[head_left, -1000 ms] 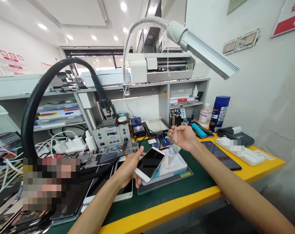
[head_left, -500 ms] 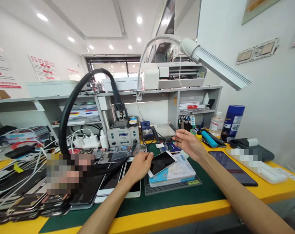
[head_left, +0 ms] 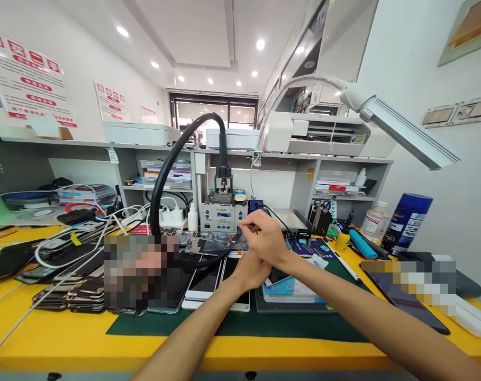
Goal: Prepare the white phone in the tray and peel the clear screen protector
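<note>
My left hand [head_left: 254, 270] is closed at the left side of a white-framed smartphone [head_left: 279, 274], mostly hidden by my hands and right forearm. The phone lies on a blue and white box [head_left: 283, 288] on a grey ribbed pad [head_left: 293, 307]. Crossing above and just beyond the left hand, my right hand [head_left: 267, 236] has thumb and fingertips pinched together, pointing left. What sits in that pinch is too small to tell. Several white-framed phones [head_left: 203, 284] lie left of my hands on the green mat [head_left: 303, 329].
A thick black hose [head_left: 161, 185] arches from the grey soldering station [head_left: 218, 218] to the left. Phones and cables [head_left: 73, 286] pile up at the left. A tablet [head_left: 402, 296], a blue spray can [head_left: 407, 222] and a clear bottle [head_left: 374, 222] are at the right. A lamp [head_left: 409, 132] hangs overhead.
My right hand has moved left from beyond the phone, crossing over my left hand, its fingers now pinched. The phone has become mostly hidden. The view has shifted to the left.
</note>
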Available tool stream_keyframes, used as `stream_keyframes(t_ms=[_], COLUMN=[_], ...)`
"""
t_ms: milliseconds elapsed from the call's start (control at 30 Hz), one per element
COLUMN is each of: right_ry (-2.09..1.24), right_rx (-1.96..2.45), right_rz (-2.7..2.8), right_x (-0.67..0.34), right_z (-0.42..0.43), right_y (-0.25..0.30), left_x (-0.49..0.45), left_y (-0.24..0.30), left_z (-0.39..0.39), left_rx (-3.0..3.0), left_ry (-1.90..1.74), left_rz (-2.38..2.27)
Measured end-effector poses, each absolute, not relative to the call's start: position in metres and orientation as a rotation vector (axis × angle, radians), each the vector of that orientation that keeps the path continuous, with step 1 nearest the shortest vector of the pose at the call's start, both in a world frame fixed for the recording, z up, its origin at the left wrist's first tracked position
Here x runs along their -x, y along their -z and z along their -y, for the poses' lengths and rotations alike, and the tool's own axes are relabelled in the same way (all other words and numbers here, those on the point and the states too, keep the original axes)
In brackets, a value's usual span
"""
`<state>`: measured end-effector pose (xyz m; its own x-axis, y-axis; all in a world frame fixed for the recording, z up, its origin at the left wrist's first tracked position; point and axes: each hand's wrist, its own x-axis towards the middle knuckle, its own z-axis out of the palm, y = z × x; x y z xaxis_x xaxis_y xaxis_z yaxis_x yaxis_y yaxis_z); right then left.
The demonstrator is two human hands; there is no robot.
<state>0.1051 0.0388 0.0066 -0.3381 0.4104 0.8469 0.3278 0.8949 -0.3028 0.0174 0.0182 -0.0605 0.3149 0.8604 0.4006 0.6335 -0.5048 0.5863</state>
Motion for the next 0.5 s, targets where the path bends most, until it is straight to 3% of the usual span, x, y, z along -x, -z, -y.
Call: stream_keyframes(t_ms=[233, 500], right_ry=[0.247, 0.398], right_rx=[0.503, 0.387], right_rz=[2.302, 2.627], right_x=[-0.024, -0.018], right_z=[-0.030, -0.013], right_y=[0.004, 0.017], left_x=[-0.009, -0.016], left_y=[0.069, 0.073], left_z=[-0.028, -0.034], left_rx=[-2.419, -2.226], left_ry=[-0.886, -1.023], left_rz=[-1.249, -1.340])
